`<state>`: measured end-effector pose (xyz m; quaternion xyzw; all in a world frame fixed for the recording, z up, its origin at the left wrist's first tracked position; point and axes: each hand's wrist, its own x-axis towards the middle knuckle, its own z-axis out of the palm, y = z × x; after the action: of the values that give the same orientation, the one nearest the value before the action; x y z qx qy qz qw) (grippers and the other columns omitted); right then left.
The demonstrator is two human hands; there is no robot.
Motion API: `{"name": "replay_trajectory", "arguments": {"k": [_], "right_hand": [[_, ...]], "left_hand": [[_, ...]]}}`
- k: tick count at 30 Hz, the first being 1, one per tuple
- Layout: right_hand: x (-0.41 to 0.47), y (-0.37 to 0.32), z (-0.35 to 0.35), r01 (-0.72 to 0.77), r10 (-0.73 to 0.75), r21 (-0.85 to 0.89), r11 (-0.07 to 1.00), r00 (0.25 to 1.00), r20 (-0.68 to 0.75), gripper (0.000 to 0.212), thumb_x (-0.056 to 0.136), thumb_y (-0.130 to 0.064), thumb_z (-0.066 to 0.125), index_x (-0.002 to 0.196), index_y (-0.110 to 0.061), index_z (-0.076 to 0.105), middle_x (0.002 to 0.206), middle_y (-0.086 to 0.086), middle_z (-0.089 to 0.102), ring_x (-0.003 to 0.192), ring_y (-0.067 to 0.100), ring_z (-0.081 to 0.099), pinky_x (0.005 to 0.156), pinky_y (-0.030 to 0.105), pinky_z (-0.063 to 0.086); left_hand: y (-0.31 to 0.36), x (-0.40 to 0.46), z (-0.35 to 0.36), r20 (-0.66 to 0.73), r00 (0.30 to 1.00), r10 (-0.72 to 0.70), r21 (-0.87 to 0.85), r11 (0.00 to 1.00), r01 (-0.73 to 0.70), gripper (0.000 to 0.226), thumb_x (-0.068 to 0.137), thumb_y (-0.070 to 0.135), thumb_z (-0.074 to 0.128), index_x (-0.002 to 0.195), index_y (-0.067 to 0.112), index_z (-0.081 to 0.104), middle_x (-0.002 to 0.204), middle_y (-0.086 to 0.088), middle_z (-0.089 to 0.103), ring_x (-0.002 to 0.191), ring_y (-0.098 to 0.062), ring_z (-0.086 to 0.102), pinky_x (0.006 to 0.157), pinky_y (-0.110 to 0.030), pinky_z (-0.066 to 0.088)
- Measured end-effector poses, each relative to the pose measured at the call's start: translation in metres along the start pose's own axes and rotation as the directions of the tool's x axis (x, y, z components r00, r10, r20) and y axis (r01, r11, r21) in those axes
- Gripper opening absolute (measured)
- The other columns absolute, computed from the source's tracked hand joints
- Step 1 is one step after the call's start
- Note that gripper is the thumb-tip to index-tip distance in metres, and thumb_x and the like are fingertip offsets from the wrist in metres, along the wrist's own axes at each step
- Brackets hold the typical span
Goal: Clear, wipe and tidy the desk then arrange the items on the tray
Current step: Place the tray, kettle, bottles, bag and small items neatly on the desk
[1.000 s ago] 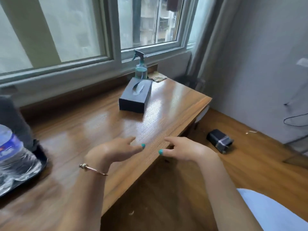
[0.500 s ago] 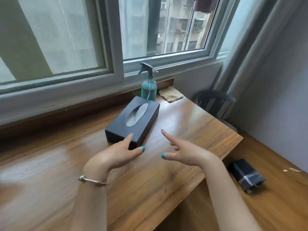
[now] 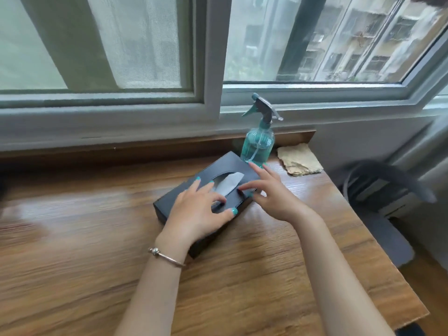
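Black tissue box, grey tissue peeking out, lies under both hands, fingers spread, seemingly ungripped.

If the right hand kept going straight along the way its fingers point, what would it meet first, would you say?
Probably the spray bottle: the right hand rests on the tissue box with fingertips aimed at the bottle's base, close by, though depth is unclear.

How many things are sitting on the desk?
3. The tissue box under both hands, the spray bottle behind it by the window, and the cloth right of the bottle. Others may lie out of view.
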<state>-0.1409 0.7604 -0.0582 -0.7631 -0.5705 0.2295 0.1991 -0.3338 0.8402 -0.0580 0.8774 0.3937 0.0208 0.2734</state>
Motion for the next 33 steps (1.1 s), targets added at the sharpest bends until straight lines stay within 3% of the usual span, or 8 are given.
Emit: {"name": "replay_trajectory", "arguments": {"k": [5,12,16,19,23,26,29,33], "right_hand": [[0.027,0.022,-0.009,0.208,-0.207,-0.004,0.978,0.976,0.066,0.059,0.087,0.015,0.039,0.115,-0.027,0.070,0.149,-0.021,0.032,0.150,0.016,0.004,0.121,0.038,0.010],[0.042,0.033,-0.011,0.405,-0.409,0.064,0.912,0.907,0.095,0.064,0.080,0.020,0.038,0.127,-0.015,0.064,0.135,-0.016,0.052,0.142,0.014,0.031,0.118,0.045,0.020],[0.035,0.039,-0.016,0.379,-0.400,0.313,0.871,0.917,0.004,0.056,0.085,0.018,0.047,0.126,-0.017,0.063,0.134,-0.012,0.054,0.134,0.009,0.041,0.115,0.037,0.030],[0.028,0.052,-0.020,0.361,-0.392,0.363,0.859,0.920,0.012,0.048,0.090,0.012,0.050,0.126,-0.017,0.062,0.137,-0.007,0.054,0.134,0.008,0.042,0.113,0.028,0.032],[0.022,0.067,-0.021,0.414,-0.437,0.294,0.861,0.899,0.012,0.042,0.089,0.011,0.056,0.124,-0.011,0.065,0.132,-0.007,0.058,0.133,0.011,0.043,0.114,0.035,0.032],[0.018,0.073,-0.016,0.415,-0.441,0.281,0.865,0.897,0.035,0.039,0.089,0.005,0.061,0.121,-0.016,0.065,0.129,-0.013,0.058,0.135,0.010,0.041,0.116,0.035,0.029],[0.015,0.074,-0.013,0.379,-0.397,0.340,0.861,0.918,-0.019,0.036,0.088,0.005,0.063,0.116,-0.017,0.067,0.124,-0.014,0.060,0.132,0.006,0.044,0.114,0.025,0.031],[0.016,0.074,-0.012,0.344,-0.351,0.369,0.863,0.935,-0.051,0.032,0.087,0.005,0.065,0.115,-0.010,0.069,0.125,-0.004,0.062,0.129,0.007,0.047,0.109,0.013,0.031]], "left_hand": [[0.008,0.006,0.018,-0.064,0.995,-0.080,-0.161,0.985,0.069,0.033,0.081,0.065,0.054,0.106,0.043,0.056,0.146,0.012,0.044,0.147,-0.009,0.011,0.117,-0.036,0.007],[0.024,0.000,0.027,-0.161,0.971,-0.179,-0.254,0.958,0.135,0.042,0.088,0.056,0.054,0.121,0.033,0.062,0.145,0.011,0.045,0.145,-0.006,0.012,0.118,-0.033,0.000],[0.031,-0.008,0.038,-0.237,0.951,-0.198,-0.183,0.971,0.157,0.049,0.090,0.055,0.051,0.134,0.032,0.053,0.157,0.010,0.026,0.146,-0.009,0.005,0.115,-0.030,-0.004],[0.037,-0.015,0.049,-0.334,0.926,-0.174,-0.125,0.982,0.139,0.048,0.093,0.049,0.051,0.133,0.024,0.052,0.149,0.011,0.039,0.144,-0.008,0.010,0.112,-0.023,-0.004],[0.046,-0.034,0.056,-0.501,0.863,-0.063,-0.039,0.998,0.050,0.042,0.094,0.040,0.048,0.128,0.017,0.059,0.134,0.009,0.053,0.132,-0.007,0.029,0.108,-0.009,-0.009],[0.051,-0.046,0.062,-0.499,0.867,0.001,0.046,0.999,0.026,0.040,0.090,0.034,0.054,0.123,0.014,0.064,0.124,0.004,0.059,0.120,-0.014,0.046,0.113,-0.019,0.015],[0.051,-0.051,0.071,-0.592,0.806,-0.022,0.046,0.997,0.061,0.019,0.085,0.024,0.069,0.102,0.018,0.073,0.110,0.004,0.060,0.099,-0.017,0.058,0.094,-0.030,0.042],[0.041,-0.052,0.072,-0.714,0.671,-0.200,-0.111,0.978,0.174,0.028,0.077,0.019,0.077,0.102,0.017,0.064,0.106,0.003,0.056,0.097,-0.017,0.053,0.083,-0.030,0.047]]}}
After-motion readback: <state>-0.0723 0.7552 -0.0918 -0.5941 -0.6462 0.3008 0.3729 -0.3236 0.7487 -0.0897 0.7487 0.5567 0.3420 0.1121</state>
